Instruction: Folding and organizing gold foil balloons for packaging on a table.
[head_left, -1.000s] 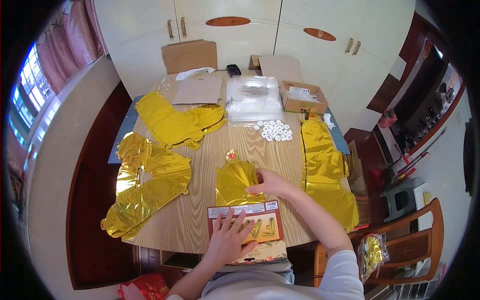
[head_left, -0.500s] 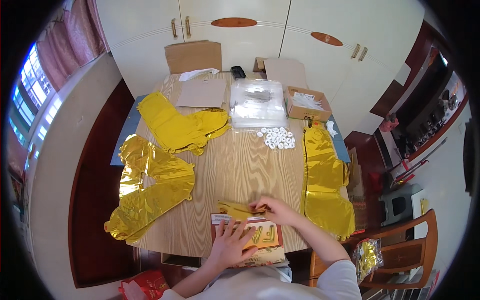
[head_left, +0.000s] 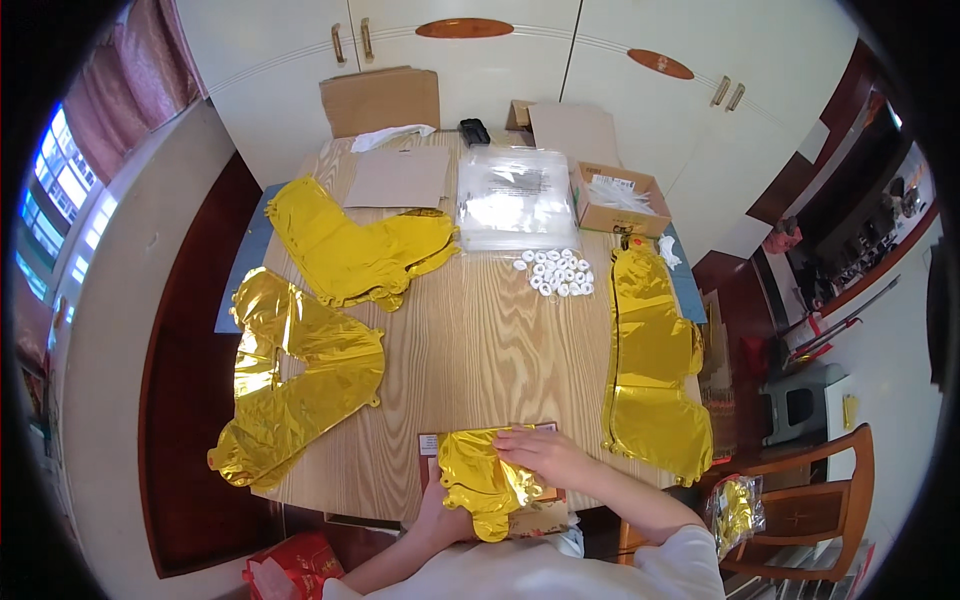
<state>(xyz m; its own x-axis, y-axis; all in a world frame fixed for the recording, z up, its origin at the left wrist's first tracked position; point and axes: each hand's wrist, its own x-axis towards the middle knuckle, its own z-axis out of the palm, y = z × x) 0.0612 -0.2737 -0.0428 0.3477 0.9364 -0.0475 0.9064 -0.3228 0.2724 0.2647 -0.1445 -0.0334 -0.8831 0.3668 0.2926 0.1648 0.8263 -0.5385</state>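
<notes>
At the near edge of the worktop (head_left: 480,350), a crumpled gold foil piece (head_left: 475,465) lies over a printed card (head_left: 543,517). The left hand (head_left: 440,512) is partly hidden by the foil, so I cannot tell its grip; the right hand (head_left: 547,459) lies across the foil's right part, its grip likewise unclear. Farther off, a larger foil shape (head_left: 330,370) lies left, a long one right. Beyond, white rings (head_left: 556,272) sit near clear plastic bags (head_left: 515,200), left of a cardboard box (head_left: 625,218).
</notes>
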